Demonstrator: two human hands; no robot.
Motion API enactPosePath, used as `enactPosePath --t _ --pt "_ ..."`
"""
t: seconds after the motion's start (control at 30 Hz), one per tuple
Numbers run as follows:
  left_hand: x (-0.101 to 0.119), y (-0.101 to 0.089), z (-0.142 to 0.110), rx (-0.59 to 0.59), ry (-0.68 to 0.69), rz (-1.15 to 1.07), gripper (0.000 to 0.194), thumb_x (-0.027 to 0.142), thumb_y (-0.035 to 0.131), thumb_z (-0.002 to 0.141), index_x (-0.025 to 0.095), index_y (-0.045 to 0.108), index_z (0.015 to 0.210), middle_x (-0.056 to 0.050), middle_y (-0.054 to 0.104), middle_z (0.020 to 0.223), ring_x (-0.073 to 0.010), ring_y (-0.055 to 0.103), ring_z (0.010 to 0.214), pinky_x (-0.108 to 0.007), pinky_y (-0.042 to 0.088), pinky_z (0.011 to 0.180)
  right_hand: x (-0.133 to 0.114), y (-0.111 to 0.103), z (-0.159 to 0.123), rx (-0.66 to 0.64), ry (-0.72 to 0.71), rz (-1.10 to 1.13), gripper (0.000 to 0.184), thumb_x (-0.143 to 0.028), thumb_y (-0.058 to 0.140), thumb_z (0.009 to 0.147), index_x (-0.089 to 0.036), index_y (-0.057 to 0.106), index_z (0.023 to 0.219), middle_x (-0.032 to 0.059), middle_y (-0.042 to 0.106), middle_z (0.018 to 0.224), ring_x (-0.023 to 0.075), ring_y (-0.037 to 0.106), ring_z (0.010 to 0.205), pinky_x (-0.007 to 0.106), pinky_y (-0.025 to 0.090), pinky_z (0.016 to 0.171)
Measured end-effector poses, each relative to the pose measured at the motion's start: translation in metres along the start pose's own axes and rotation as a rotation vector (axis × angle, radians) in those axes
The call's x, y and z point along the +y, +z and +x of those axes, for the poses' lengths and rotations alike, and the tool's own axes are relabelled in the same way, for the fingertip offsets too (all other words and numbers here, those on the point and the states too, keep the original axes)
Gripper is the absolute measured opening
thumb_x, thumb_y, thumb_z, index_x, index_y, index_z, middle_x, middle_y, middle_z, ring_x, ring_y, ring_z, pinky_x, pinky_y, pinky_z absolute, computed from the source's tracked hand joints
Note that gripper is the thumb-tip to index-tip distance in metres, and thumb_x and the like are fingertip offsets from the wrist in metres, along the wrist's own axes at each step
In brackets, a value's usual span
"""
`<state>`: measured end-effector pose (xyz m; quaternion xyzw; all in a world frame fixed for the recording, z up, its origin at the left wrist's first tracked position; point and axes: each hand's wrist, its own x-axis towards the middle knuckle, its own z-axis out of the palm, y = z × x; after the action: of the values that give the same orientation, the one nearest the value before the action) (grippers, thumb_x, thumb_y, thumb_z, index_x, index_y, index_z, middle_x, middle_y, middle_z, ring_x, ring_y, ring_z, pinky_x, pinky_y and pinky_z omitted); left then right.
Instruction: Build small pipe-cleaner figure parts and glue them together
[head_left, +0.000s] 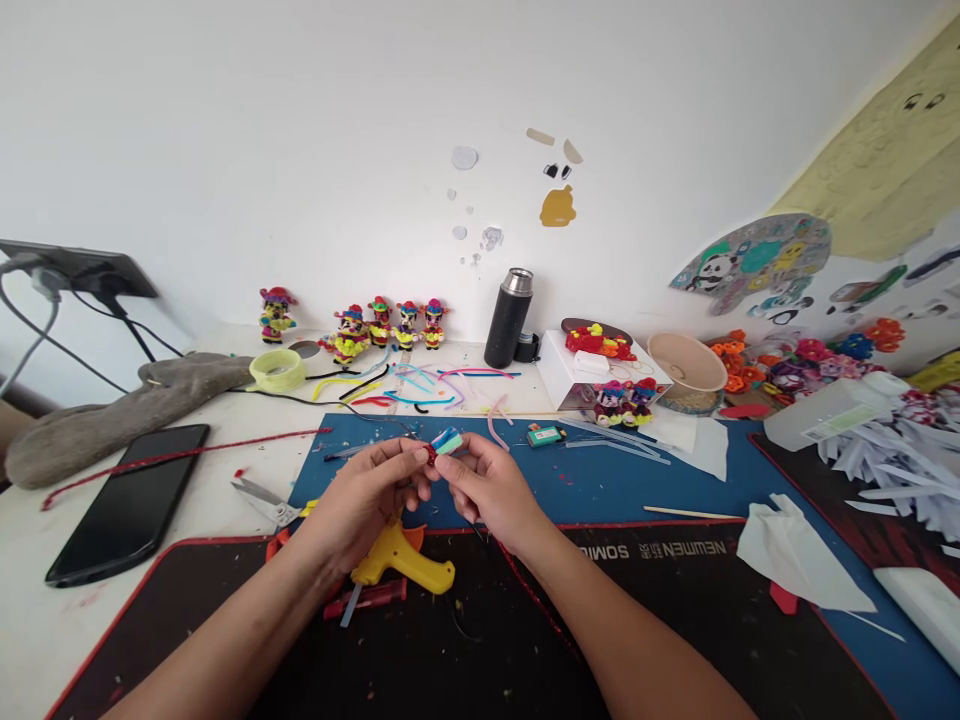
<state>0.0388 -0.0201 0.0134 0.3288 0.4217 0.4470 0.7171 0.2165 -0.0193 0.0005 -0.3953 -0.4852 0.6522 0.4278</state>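
Above the blue mat, my left hand (386, 478) and my right hand (487, 490) pinch one small craft piece (448, 441) between thumbs and fingers. It shows blue, white and pale green strips, with dark red glittery pipe cleaner at its lower left. My fingers cover much of it. From below my right hand a thin dark red strand (529, 590) runs down over the black mat. Under my left wrist lies a yellow hot glue gun (409, 562) with a glue stick poking out, beside a red tube-like item (382, 598). Scissors (266, 500) rest left of my left hand.
Several pipe-cleaner dolls (351, 335) stand along the wall, with loose pipe cleaners (427, 385) before them. A black thermos (510, 318) and white box (559, 375) are behind. Left lie a phone (131, 505) and yellow tape (277, 370); right, tissue (799, 555) and a stick (690, 512).
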Motion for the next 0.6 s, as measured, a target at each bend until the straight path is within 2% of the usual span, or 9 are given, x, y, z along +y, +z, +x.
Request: enactPosePath --t 0.13,0.33,0.6 --pt "-0.0011 -0.0004 -0.0007 -0.011 0.017 0.115 0.038 0.05 0.091 0.073 0.017 0.073 0.074 -0.005 0.072 0.073 -0.0134 0.061 0.06 -0.021 0.045 0.053 0.0018 -0.0018 0.0013 0.002 -0.011 -0.011 0.043 -0.058 0.079 0.085 -0.021 0.058 0.091 -0.0116 0.051 0.051 0.0067 0.038 0.038 0.022 0.031 0.038" --pt "0.0027 0.0011 -0.0017 0.015 0.139 0.359 0.037 0.055 0.082 0.08 0.019 0.074 0.076 -0.005 0.072 0.069 -0.0163 0.059 0.06 -0.025 0.043 0.055 0.0051 -0.0033 0.0029 0.035 -0.008 -0.001 0.045 -0.06 0.081 0.082 -0.022 0.057 0.09 -0.0122 0.05 0.05 0.007 0.038 0.036 0.022 0.03 0.037" --pt "0.0029 0.0026 -0.0015 -0.01 0.057 0.315 0.034 0.052 0.082 0.076 0.02 0.073 0.067 -0.007 0.073 0.067 -0.017 0.058 0.056 -0.026 0.041 0.053 0.0009 -0.0031 0.002 -0.001 0.053 0.041 0.051 -0.063 0.082 0.08 -0.022 0.055 0.094 -0.0127 0.05 0.048 0.0072 0.038 0.035 0.021 0.025 0.037"
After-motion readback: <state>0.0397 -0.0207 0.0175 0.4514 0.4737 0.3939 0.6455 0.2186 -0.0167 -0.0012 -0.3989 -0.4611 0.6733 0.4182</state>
